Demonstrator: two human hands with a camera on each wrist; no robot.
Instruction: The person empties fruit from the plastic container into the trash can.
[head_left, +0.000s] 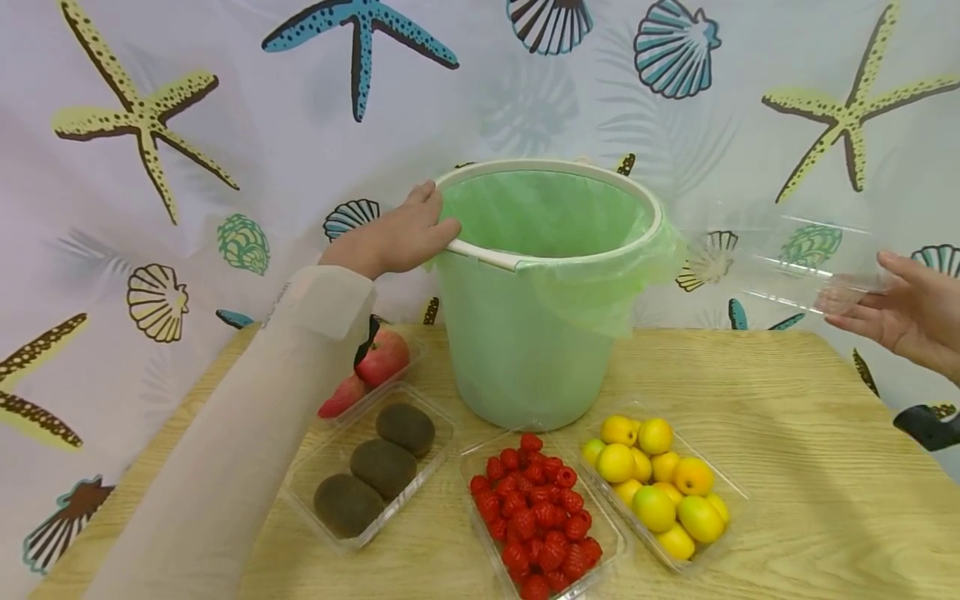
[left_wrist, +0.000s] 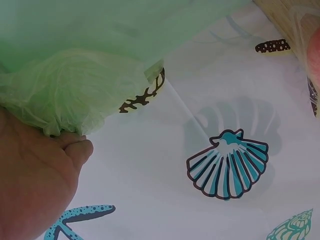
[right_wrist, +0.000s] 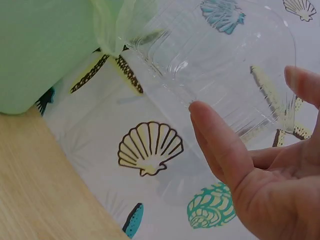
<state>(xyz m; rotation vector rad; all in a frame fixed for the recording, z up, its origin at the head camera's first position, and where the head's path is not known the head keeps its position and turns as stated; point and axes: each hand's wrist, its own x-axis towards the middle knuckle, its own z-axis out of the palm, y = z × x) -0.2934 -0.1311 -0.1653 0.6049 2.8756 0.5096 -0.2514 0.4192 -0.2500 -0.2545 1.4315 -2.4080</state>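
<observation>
A pale green trash bin [head_left: 525,350] with a white rim stands at the back of the table, lined with a thin green bag [head_left: 547,208]. My left hand [head_left: 393,233] grips the rim at its left side, thumb over the top edge. In the left wrist view, bunched bag film [left_wrist: 75,95] lies against the fingers. To the right of the bin, my right hand [head_left: 915,312] holds a clear plastic container [right_wrist: 225,60] by its near end, between thumb and fingers. The container is see-through, raised above table level, its far end beside the overhanging bag.
Clear boxes in front of the bin hold dark brown kiwis [head_left: 382,467], red raspberries [head_left: 536,517] and small yellow fruits [head_left: 660,483]. Red apples [head_left: 382,358] sit in another box at the left, partly behind my sleeve. A patterned cloth [head_left: 465,100] hangs behind the wooden table [head_left: 795,467].
</observation>
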